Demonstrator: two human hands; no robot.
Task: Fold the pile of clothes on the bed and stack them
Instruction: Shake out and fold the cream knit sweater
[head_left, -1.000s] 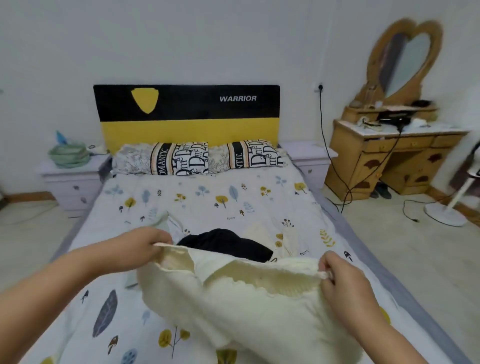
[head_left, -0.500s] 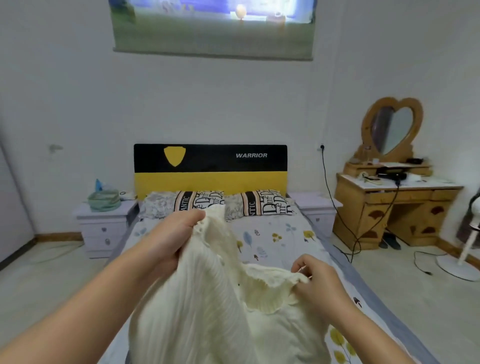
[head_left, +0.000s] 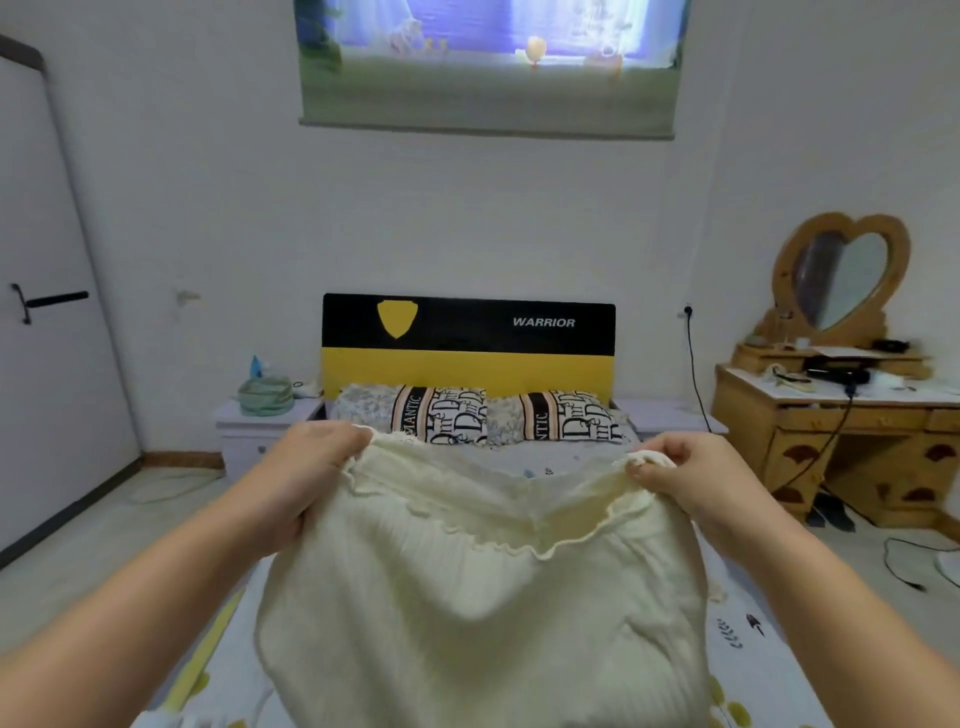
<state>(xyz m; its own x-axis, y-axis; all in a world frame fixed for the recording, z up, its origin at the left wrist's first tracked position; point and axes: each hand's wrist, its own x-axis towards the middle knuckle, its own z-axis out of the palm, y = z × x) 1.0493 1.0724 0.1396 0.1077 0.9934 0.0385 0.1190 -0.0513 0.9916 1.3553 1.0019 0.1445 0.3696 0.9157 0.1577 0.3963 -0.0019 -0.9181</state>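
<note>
We are holding a cream ribbed top (head_left: 478, 613) up in the air over the bed (head_left: 748, 644), out in front of us. Our left hand (head_left: 301, 478) is gripping the top's left upper corner, and its fingers (head_left: 340, 436) are curling round the frilly edge. Our right hand (head_left: 691, 480) is gripping the right upper corner, and its fingers (head_left: 657, 462) are pinching a little bunch of the cloth. The frilly edge is sagging in a wavy line between our two hands. The rest of the top is hanging down loose and is hiding most of the bed under it. We cannot tell if the bottom of the top is touching the bed. At the far end of the bed, two pillows (head_left: 488, 415) with black and white letters are lying side by side, touching the black and yellow headboard (head_left: 467, 343). A small white nightstand (head_left: 260, 431) is standing on the left of the bed, with a green thing on it. A wooden dressing table (head_left: 831, 436) with a heart mirror (head_left: 841, 280) is standing by the right wall. A picture (head_left: 488, 67) is hanging on the wall high over the headboard. A white door (head_left: 47, 312) with a dark handle is showing on the far left.
</note>
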